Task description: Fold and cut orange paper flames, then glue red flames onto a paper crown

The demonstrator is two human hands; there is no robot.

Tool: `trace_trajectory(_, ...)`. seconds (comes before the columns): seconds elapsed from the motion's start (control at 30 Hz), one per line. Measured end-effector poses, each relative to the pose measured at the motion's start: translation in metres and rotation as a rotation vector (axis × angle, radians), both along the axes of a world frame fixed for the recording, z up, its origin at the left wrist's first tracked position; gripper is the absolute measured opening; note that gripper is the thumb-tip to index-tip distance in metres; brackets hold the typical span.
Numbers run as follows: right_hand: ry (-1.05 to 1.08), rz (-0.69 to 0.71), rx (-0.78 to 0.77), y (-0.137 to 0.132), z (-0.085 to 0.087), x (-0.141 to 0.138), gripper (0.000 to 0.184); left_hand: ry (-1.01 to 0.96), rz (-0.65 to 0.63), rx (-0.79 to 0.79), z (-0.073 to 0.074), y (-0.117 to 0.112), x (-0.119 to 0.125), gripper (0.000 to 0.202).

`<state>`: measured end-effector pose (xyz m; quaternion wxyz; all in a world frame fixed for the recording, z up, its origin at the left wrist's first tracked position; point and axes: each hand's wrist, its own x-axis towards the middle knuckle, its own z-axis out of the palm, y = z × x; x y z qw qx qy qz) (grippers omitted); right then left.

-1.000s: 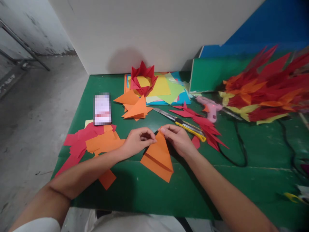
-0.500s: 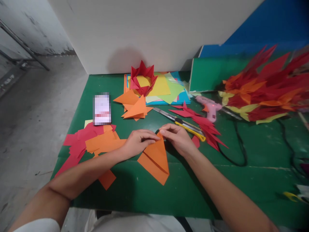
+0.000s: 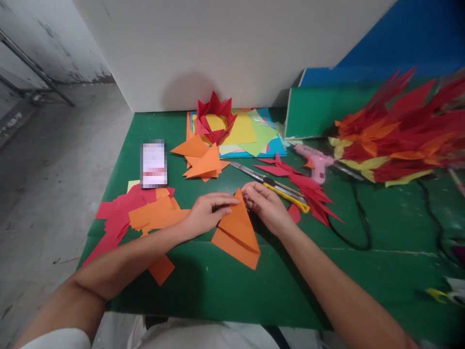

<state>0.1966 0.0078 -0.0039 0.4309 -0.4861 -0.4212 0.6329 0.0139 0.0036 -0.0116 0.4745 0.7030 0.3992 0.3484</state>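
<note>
The orange fold [image 3: 238,232] lies flat near the middle of the green table [image 3: 327,271], shaped like a triangle with its tip pointing away from the person and a folded flap along its near edge. The left hand [image 3: 207,213] rests on its left side, fingers stretched out flat and pressing the paper down. The right hand [image 3: 267,206] is at the tip, fingertips pressed together, pinching the paper's top right edge.

Just behind the right hand there's a yellow cutter [image 3: 279,189], lying at an angle, and next to it a bunch of red spikes [image 3: 308,191]. Farther right sits a pink glue gun [image 3: 316,162] with a black cord [image 3: 359,218] looping off it.

Left of the left hand is a messy pile of red and orange scraps [image 3: 145,213], with a phone [image 3: 153,163] just beyond them. Further back are some orange triangles [image 3: 203,160], a red paper crown [image 3: 215,118] and a stack of coloured sheets [image 3: 250,133]. At the far right there's a big spiky heap of red, orange and yellow pieces [image 3: 399,131].
</note>
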Motion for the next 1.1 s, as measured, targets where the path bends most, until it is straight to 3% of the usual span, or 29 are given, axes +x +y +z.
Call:
trace_trajectory(0.2,-0.232,0.117,0.091,-0.0031,0.0042,-0.0002,0.034,-0.102,0.058,-0.091,-0.0030,0.0036,-0.0024,0.026)
trace_trajectory(0.43,-0.286,0.248,0.014,-0.0047,0.0020,0.0011,0.035,-0.184,0.069,-0.187,-0.0049,0.0077,-0.0054,0.030)
trace_trajectory(0.83,-0.138,0.226,-0.119,-0.0027,0.0054,0.0027,0.032,-0.178,-0.002,-0.115,0.0015,0.0069,-0.0063,0.037)
trace_trajectory(1.1,-0.164,0.226,-0.116,-0.0023,0.0052,0.0033,0.034,-0.178,-0.012,-0.111,0.0019,0.0072,-0.0066,0.038)
